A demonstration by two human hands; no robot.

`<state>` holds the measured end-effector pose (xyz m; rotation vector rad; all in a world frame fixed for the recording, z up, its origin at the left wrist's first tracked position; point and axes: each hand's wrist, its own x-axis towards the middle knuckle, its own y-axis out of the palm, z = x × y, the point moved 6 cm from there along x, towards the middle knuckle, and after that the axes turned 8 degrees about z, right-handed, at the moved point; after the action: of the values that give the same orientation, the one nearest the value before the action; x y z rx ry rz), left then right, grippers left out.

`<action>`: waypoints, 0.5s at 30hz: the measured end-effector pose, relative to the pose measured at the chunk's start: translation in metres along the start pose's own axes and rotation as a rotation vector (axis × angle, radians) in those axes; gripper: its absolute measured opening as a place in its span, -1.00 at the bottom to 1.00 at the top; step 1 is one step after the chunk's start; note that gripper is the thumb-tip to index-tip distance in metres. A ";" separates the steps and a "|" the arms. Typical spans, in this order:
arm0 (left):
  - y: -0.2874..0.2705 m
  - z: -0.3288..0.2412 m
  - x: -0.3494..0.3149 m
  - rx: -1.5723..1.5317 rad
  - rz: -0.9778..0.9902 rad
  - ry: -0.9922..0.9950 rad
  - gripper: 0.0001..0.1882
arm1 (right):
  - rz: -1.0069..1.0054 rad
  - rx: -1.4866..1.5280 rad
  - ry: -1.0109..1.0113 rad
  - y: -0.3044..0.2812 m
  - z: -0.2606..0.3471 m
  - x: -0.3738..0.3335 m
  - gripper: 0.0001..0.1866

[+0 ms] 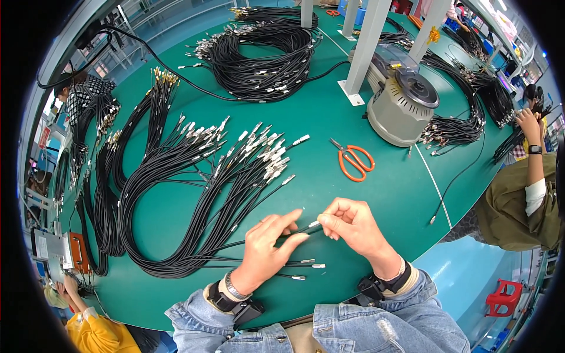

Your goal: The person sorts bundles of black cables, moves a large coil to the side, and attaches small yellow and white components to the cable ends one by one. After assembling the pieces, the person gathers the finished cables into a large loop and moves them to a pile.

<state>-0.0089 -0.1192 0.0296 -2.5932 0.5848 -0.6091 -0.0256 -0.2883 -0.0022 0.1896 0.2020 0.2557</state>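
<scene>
My right hand (353, 228) is closed in a pinch on the end of a black cable (313, 227), near a small whitish piece. My left hand (269, 246) sits just left of it, thumb and forefinger spread apart with the cable running between them. Several cable ends with metal connectors (318, 266) lie below my left hand. Beyond it a large bundle of black cables (138, 235) curves round, its white-tagged ends (268, 153) fanned out on the green table (318, 182). What my right fingertips cover is hidden.
Orange-handled pliers (353, 162) lie ahead, by a grey round machine (405, 109) and a metal post (366, 53). A coiled cable bundle (265, 65) lies at the back. Co-workers stand at both sides; a red stool (504, 298) is on the right floor.
</scene>
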 end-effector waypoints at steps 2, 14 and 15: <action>-0.008 0.011 -0.009 0.084 0.055 0.017 -0.79 | 0.054 -0.077 0.058 -0.005 -0.004 -0.003 -0.86; -0.025 0.019 -0.101 0.331 0.419 -0.130 -0.81 | 0.481 -0.662 0.202 -0.003 -0.016 -0.033 -0.83; -0.025 0.016 -0.114 0.298 0.436 -0.175 -0.81 | 0.538 -0.689 0.215 0.002 -0.018 -0.034 -0.82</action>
<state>-0.0866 -0.0396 -0.0079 -2.1204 0.8905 -0.2945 -0.0620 -0.2927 -0.0128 -0.4791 0.2622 0.8634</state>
